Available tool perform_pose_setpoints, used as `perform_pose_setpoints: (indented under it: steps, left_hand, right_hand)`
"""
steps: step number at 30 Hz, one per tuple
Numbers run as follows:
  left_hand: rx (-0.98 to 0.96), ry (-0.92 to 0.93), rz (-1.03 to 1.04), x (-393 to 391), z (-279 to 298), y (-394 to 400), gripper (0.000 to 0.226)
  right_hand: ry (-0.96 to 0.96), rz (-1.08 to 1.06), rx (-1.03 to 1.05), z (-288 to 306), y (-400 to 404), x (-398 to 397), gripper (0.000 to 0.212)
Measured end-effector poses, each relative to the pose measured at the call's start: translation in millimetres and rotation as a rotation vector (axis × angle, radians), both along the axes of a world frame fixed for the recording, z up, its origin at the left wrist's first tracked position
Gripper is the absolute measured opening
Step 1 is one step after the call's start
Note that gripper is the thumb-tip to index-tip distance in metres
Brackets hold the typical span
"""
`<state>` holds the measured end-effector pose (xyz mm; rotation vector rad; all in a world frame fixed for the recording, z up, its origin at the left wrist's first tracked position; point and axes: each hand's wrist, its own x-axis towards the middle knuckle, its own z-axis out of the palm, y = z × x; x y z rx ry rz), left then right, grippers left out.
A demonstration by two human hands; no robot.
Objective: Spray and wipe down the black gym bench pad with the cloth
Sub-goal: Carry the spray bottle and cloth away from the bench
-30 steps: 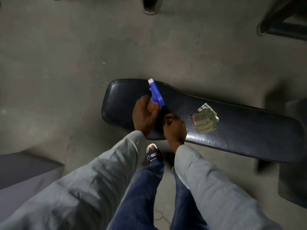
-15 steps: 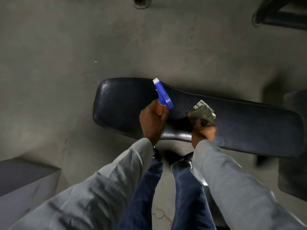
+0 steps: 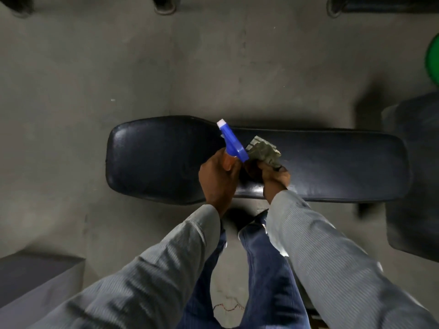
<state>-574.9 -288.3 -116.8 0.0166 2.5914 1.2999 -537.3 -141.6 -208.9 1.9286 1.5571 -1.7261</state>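
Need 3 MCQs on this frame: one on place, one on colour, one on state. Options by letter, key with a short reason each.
1. Where is the cloth?
A. On the floor
B. Over the bench pad, in the right hand
C. On the grey box at lower left

2. What colour is the head of the spray bottle?
A. Blue with a white nozzle tip
B. Red
C. Green

3. What is the left hand doing?
A. Hanging idle
B. Pressing flat on the pad
C. Gripping the spray bottle

Key:
1 B: the crumpled cloth sits in the right hand's fingers above the pad.
2 A: the trigger head is blue, its tip white.
3 C: the fingers curl round the bottle below its head.
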Motion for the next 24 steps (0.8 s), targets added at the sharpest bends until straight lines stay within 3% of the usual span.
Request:
perform_pose_setpoints:
  steps: [3,10,11,14,24]
  left_hand:
    - [-0.04,-0.003,0.008,2,14,11,0.023]
    - [-0.116,0.027,-0.003,7,67,51,0.026]
    - [-0.105,0.03,-0.002,7,77,58,0.022]
    - [-0.1,0.076,-0.004,10,101,72,0.023]
    - [-0.027,0.066,-0.063,13,192,112,0.035]
  right_hand:
    - [0.093,-0.092,-0.057,17,7,4,0.038]
    - [0.231,-0.344,-0.185,75,39,18,0.069]
    - [0.253,-0.35,-0.19,85,45,21,0.068]
    - [0.3,-0.358,-0.199,121,64,31,0.032]
    - [0.474,-0.525,-0.115,237,111,54,0.027]
